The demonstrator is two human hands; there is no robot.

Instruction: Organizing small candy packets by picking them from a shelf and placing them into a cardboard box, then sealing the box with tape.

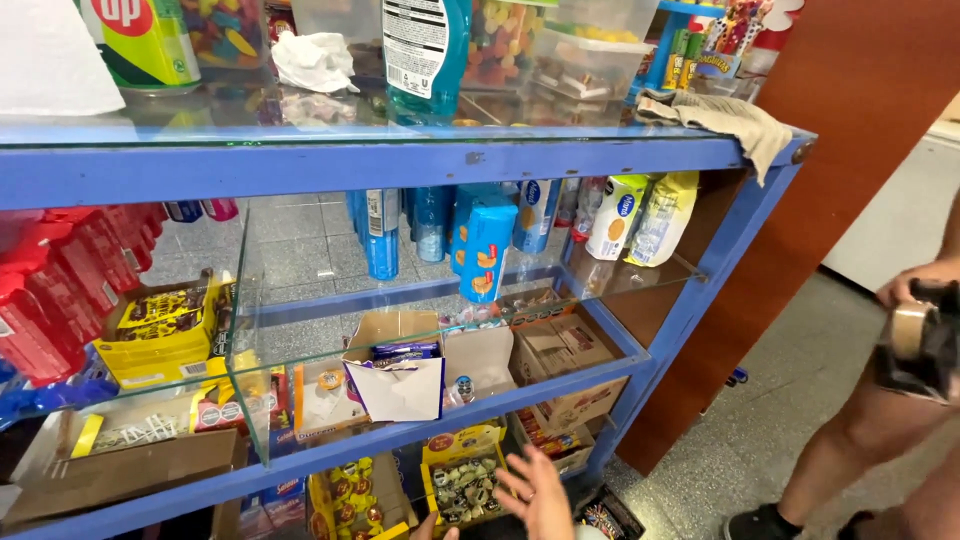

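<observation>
At the bottom centre of the frame the person's right hand (pixel 540 490) reaches down toward the lowest shelf, fingers spread apart and holding nothing. Just left of it only a few fingertips of the left hand (pixel 432 528) show at the frame's edge, and whether that hand grips anything cannot be told. Both hands sit right beside a yellow box of wrapped sweets (pixel 462 480), which stands open on the bottom level of the blue shelf unit (pixel 400 160); the right hand's fingers nearly touch its right side.

Judging from this, the reach toward the yellow box is the step in hand, and a grip on it would call for the fingers to close on the box's wall.

Higher, in the middle of the frame, a torn white carton (pixel 398 385) lies on the glass shelf, with brown cardboard boxes (pixel 560 350) to its right. Above them hang blue biscuit packs (pixel 486 250).

At the right edge another person stands, a hand holding a tape dispenser (pixel 920 340). Along the top, a beige cloth (pixel 725 118) drapes over the shelf's corner.
</observation>
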